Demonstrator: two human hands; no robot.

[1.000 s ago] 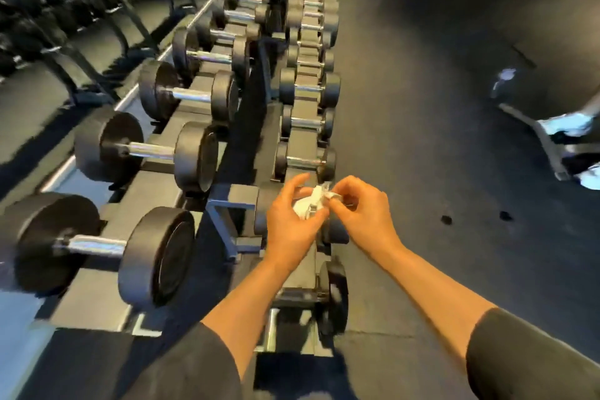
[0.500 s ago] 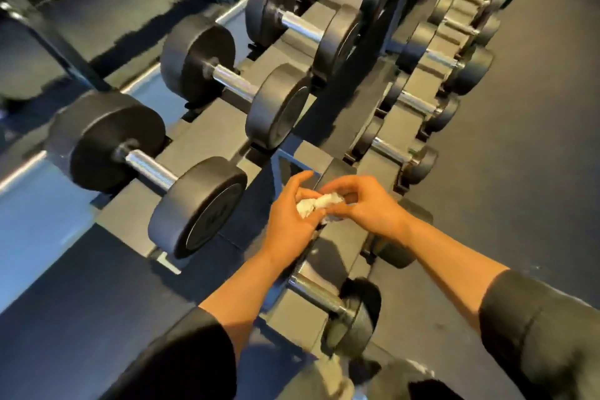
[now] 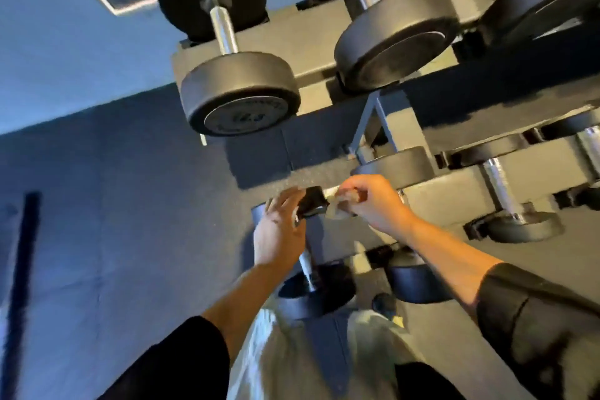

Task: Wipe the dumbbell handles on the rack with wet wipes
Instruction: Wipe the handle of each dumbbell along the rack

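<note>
My right hand (image 3: 373,204) pinches a crumpled white wet wipe (image 3: 334,206) just above the low end of the grey dumbbell rack (image 3: 454,191). My left hand (image 3: 279,230) has its fingers spread and touches the small dark far head (image 3: 311,201) of the nearest dumbbell. That dumbbell's chrome handle (image 3: 306,266) shows below my left hand, with its near head (image 3: 315,295) closest to me. Larger dumbbells sit on the upper tier, one with a chrome handle (image 3: 224,29). Another handle (image 3: 501,191) lies on the lower tier to the right.
Dark rubber floor (image 3: 130,204) spreads to the left, with a long black strip (image 3: 22,269) on it. My light trousers (image 3: 308,360) and a shoe (image 3: 384,304) are right under the rack's end. A rack upright (image 3: 367,127) rises between the tiers.
The view has swung down and towards the rack's near end. My left hand has let go of the wipe and moved onto the small dumbbell's head; my right hand keeps the wipe.
</note>
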